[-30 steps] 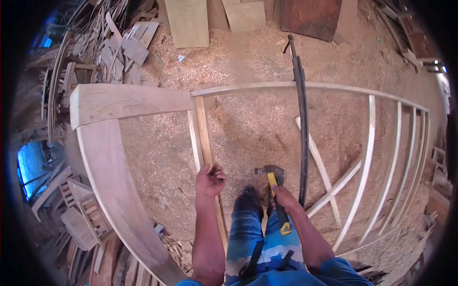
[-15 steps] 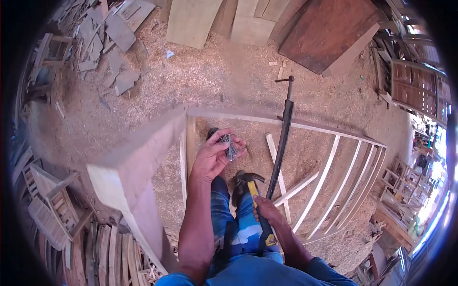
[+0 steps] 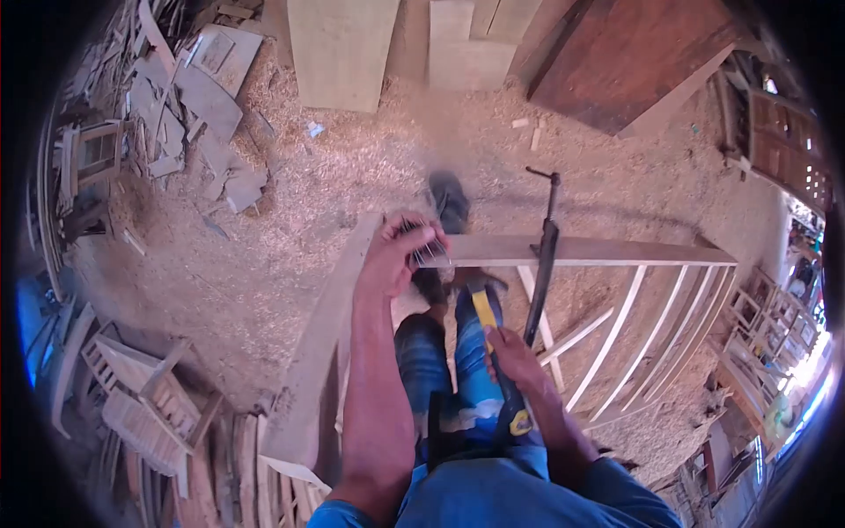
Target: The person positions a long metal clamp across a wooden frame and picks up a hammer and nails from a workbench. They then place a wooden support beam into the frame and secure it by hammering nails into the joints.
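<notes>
My left hand (image 3: 398,257) holds a bunch of metal nails (image 3: 428,248) between its bent fingers, above the corner of a large wooden frame (image 3: 607,251). In my right hand (image 3: 514,354) is a hammer (image 3: 484,310) with a yellow and black handle, gripped around the middle, its head pointing away from me. A long dark bar clamp (image 3: 543,264) crosses the frame's long board just right of the hammer. Pale slats (image 3: 607,339) run across the frame on the right. The hammer head is slightly blurred.
Wood shavings cover the floor (image 3: 352,167). Flat boards (image 3: 343,53) and a reddish-brown panel (image 3: 629,66) lie ahead. Scrap wood (image 3: 207,101) is piled at the far left, a wooden chair (image 3: 154,387) nearer. A dark shoe (image 3: 449,201) shows beyond the frame's long board.
The view has shifted, and the frame's corner now appears nearer my left hand. One shoe now shows beyond the long board. Both hands keep their hold on the nails and hammer.
</notes>
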A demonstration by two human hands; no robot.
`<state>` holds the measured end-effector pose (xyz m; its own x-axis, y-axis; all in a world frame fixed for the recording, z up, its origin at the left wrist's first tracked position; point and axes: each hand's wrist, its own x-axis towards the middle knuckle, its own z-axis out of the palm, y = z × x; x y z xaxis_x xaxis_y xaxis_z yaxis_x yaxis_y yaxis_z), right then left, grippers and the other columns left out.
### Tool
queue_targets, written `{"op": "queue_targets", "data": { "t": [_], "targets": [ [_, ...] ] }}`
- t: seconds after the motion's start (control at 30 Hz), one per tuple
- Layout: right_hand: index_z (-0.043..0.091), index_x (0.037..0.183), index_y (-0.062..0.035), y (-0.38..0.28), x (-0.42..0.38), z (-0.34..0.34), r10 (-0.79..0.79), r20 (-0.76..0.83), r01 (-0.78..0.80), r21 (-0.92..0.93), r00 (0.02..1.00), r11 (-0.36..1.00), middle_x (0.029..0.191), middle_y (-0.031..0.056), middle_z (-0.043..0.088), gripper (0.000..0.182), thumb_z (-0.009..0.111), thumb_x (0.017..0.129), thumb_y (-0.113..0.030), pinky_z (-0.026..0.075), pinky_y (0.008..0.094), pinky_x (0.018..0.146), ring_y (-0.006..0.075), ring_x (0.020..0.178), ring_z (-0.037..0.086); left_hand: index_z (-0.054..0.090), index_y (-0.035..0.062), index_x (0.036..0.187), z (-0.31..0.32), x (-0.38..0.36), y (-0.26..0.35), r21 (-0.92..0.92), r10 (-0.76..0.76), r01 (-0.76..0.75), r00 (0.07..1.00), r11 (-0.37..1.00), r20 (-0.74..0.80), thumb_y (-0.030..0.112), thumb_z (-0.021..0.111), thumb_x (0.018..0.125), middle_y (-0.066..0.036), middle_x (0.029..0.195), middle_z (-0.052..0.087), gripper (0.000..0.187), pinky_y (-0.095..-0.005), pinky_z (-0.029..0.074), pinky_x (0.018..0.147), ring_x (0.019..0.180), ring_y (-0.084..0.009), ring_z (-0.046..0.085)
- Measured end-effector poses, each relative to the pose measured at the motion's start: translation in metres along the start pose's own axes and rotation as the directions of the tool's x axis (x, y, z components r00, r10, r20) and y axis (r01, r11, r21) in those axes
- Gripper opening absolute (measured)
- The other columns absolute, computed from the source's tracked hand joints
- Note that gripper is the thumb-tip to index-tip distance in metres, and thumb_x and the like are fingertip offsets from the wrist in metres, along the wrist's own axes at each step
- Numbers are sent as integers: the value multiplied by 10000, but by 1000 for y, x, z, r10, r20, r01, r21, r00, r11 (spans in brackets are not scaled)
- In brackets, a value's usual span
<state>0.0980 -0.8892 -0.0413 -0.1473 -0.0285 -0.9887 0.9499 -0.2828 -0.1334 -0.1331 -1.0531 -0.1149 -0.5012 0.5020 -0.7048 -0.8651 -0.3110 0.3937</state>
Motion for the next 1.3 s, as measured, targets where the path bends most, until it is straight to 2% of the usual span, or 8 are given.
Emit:
{"op": "queue_targets", "data": {
  "t": [0.07, 0.17, 0.33, 0.53, 0.7, 0.97, 1.17, 1.3],
  "targets": [
    [502, 1029, -63, -25, 20, -4, -76, 44, 82, -163, 996, 983, 664, 62, 537, 355, 526, 1079, -414, 478, 309, 447, 151, 512, 565, 649, 41, 1024, -18, 29, 26, 20, 21, -21, 999, 1000, -25, -26, 681, 926, -127, 963, 722, 122, -420, 642, 814, 898, -281, 752],
    [480, 1136, -47, -41, 56, 2, -441, -84, 300, -618, 894, 727, 729, 205, 636, 311, 528, 1061, -344, 523, 498, 575, 358, 657, 672, 656, 53, 969, -53, 67, 70, 79, 16, -9, 996, 997, -83, 22, 683, 934, -98, 908, 701, 54, -400, 626, 800, 846, -256, 731],
    [468, 1229, -35, -121, 90, 8, -371, 10, 267, -711, 929, 650, 869, 311, 685, 324, 540, 1029, -280, 456, 656, 801, 558, 890, 638, 684, 99, 917, -118, 91, 111, 422, -57, 152, 972, 894, -229, 117, 759, 905, -19, 864, 679, 78, -268, 501, 678, 712, -121, 616],
    [476, 1238, -60, -127, 131, 29, -287, 28, 168, -861, 958, 479, 989, 278, 708, 299, 572, 988, -194, 513, 626, 849, 527, 956, 676, 734, 102, 877, -172, 86, 78, 656, -144, 434, 882, 618, -448, 167, 811, 873, 48, 813, 662, 101, -229, 372, 610, 693, -34, 496],
    [469, 1286, -77, -115, 141, 38, -136, -58, 14, -880, 989, 476, 972, 279, 712, 329, 570, 992, -185, 522, 626, 832, 515, 948, 685, 767, 28, 1004, -217, 77, 11, 606, -165, 390, 905, 693, -393, 138, 761, 928, 8, 916, 722, 134, -261, 514, 860, 874, -73, 630],
    [453, 1376, -117, -121, 152, 59, -158, -98, -5, -864, 983, 503, 904, 325, 696, 389, 563, 1021, -231, 501, 641, 789, 530, 891, 674, 767, 6, 1098, -235, 71, -11, 679, -127, 353, 924, 644, -360, 159, 724, 964, -29, 1015, 755, 208, -285, 517, 934, 958, -120, 668],
    [320, 1582, -180, -170, 150, 106, -377, -22, 188, -838, 926, 512, 954, 334, 695, 616, 572, 1021, -198, 518, 622, 789, 514, 918, 680, 769, 0, 1099, -240, 73, -16, 664, -108, 310, 939, 681, -328, 149, 719, 965, -34, 1005, 761, 206, -269, 519, 911, 933, -106, 667],
    [277, 1613, -198, -211, 150, 130, -672, 30, 474, -732, 740, 490, 968, 269, 716, 689, 595, 1002, -171, 564, 571, 763, 468, 882, 708, 773, 4, 1090, -244, 73, -20, 646, -129, 320, 937, 693, -326, 138, 715, 967, -29, 983, 764, 190, -256, 520, 889, 906, -93, 664]
  ]
}}
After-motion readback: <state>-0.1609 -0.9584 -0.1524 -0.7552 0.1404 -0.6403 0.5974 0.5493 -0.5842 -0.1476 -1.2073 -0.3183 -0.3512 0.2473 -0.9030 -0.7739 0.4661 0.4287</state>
